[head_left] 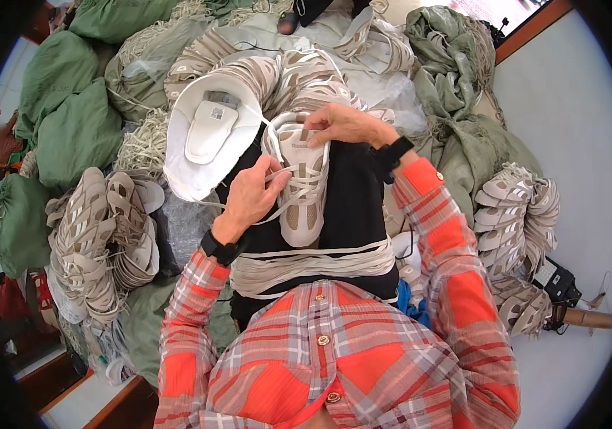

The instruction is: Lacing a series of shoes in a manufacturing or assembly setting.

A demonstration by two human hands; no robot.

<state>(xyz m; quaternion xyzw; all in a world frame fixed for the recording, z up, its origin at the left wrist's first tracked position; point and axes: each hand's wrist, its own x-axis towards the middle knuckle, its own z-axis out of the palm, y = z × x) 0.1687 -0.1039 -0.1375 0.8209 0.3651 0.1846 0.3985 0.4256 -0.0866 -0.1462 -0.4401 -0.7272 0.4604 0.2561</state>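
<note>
Down on the lap, a beige and cream shoe upper (304, 187), lying toe toward the near side on black fabric. Left hand (252, 194) closed over its left edge, fingers curled tight around a pale lace (293, 187) that crosses the front of the upper. Right hand (345, 125) at the far end of the upper, fingertips pinched on the tongue area near the collar; grip narrow, thumb and forefinger nearly together. Black watch straps on both wrists, sleeves in orange and grey plaid.

Just far-left of the upper, a white moulded tray (184, 154), tilted, with a white insole-shaped piece (209, 132) resting inside it. Across the lap on the near side, a bundle of cream laces (313, 264) draped in several strands from left to right.

Behind the hands, a heap of more beige uppers (299, 75), touching the far end of the one being held. On the left, a stack of the same uppers (99, 236) bundled together, and past them green sacks (70, 121) piled up toward the far left. On the right, another stack of uppers (517, 222) set on the pale floor (578, 129), with an olive-green net sack (456, 64) slumped beyond it on the far right. Near that right stack, a small black device (556, 282) lying on the floor.
</note>
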